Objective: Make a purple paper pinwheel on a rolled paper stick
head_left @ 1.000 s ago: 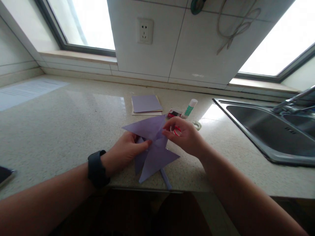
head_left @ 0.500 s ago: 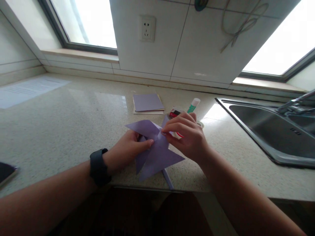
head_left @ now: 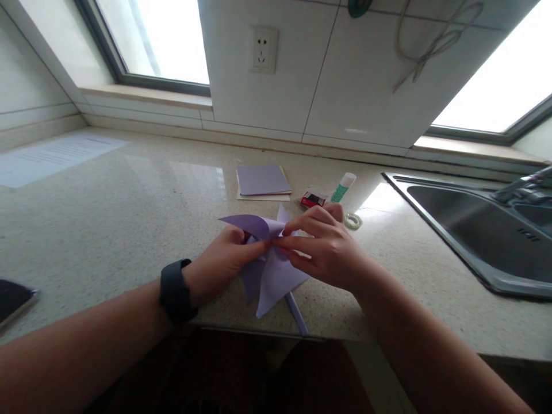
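A purple paper pinwheel is held between my two hands near the counter's front edge. My left hand grips it from the left, thumb on top close to the centre and the other fingers underneath, mostly hidden. With thumb and fingertips, my right hand presses on the paper at the pinwheel's middle, where blades curl inward. What lies right under those fingertips is hidden. A rolled purple paper stick slants from below the blades toward the counter edge.
Behind the hands lie a stack of coloured paper, a small red-and-black box, a glue stick and a roll of tape. A sink is at right, a printed sheet and a dark phone-like object at left.
My right hand has moved slightly left and down onto the pinwheel's centre. The right blade, flat before, is now drawn in and curled. The view has shifted a little.
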The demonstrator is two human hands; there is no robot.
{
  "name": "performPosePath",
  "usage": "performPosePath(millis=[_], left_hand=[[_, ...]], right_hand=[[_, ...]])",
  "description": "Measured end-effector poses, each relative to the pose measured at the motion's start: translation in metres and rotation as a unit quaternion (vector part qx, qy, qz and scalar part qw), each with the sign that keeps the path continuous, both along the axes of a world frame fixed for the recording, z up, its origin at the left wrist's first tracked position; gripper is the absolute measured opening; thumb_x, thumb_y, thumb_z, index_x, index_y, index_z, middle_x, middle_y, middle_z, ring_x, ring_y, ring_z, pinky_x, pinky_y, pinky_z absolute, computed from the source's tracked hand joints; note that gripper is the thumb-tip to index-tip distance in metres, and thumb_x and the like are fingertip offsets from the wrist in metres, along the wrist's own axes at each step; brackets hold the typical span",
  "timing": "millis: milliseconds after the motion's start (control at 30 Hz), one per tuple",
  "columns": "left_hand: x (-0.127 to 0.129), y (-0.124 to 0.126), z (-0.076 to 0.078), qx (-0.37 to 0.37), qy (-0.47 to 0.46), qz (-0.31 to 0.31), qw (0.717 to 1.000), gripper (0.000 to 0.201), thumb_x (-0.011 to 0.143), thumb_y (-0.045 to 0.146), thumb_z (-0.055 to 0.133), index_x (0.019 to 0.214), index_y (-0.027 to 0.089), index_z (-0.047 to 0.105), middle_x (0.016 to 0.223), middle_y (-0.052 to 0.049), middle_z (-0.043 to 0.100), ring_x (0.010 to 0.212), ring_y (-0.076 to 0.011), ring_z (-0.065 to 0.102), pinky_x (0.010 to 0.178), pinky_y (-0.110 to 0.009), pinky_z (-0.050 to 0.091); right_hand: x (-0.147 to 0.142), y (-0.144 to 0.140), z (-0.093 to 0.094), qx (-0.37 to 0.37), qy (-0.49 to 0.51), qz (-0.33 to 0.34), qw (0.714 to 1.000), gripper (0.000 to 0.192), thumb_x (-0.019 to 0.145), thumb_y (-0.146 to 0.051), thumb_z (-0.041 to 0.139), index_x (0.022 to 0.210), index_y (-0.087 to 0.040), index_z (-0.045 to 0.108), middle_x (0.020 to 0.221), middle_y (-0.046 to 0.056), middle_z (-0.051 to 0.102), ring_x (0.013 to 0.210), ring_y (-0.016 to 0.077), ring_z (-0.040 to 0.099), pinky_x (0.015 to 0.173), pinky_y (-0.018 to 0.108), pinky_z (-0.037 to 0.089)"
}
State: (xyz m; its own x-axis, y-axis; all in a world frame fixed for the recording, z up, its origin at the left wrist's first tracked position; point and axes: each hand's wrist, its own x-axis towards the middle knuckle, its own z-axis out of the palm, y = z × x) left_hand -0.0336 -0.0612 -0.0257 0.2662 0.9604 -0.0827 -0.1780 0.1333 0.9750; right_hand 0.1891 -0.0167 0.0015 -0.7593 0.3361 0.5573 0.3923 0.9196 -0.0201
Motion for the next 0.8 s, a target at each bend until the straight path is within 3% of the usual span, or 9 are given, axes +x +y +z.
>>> performPosePath(millis=[167,433,633,800], left_hand=[[0.001,0.001,0.001,-0.011,-0.038,0.002,0.999,0.023,0.082,0.036,0.081,0.093,0.016,0.077,0.094,-0.007,0.077,0.077,-0.0186,0.068,0.073,-0.029,0.049],[0.004,0.001,0.001,0.027,-0.06,0.022,0.998,0.036,0.082,0.03,0.081,0.114,0.016,0.074,0.123,-0.011,0.074,0.107,-0.0257,0.068,0.095,-0.036,0.05],[0.003,-0.001,0.002,0.026,-0.021,0.036,0.999,0.03,0.082,0.03,0.08,0.108,0.016,0.075,0.11,-0.009,0.077,0.1,-0.0257,0.069,0.088,-0.036,0.051],[0.004,-0.002,0.004,0.03,-0.011,0.045,0.998,0.028,0.081,0.031,0.08,0.105,0.017,0.075,0.107,-0.007,0.076,0.097,-0.0245,0.068,0.086,-0.035,0.051]], right_hand=[[0.0,-0.001,-0.001,0.011,0.0,-0.002,1.0,0.025,0.094,-0.026,0.067,0.118,-0.03,0.073,0.111,0.003,0.075,0.1,0.0249,0.057,0.091,0.046,0.04],[-0.003,-0.004,0.001,-0.015,0.019,-0.005,1.0,0.024,0.094,-0.023,0.066,0.115,-0.029,0.074,0.111,0.004,0.073,0.102,0.0249,0.056,0.091,0.046,0.036],[-0.008,-0.005,-0.001,-0.074,0.114,-0.045,0.99,0.006,0.091,-0.026,0.07,0.096,-0.028,0.074,0.101,0.003,0.069,0.096,0.0235,0.056,0.092,0.046,0.039],[-0.013,-0.009,-0.002,-0.071,0.118,-0.065,0.988,0.001,0.088,-0.029,0.075,0.089,-0.029,0.076,0.104,0.005,0.062,0.1,0.0259,0.051,0.089,0.047,0.039]])
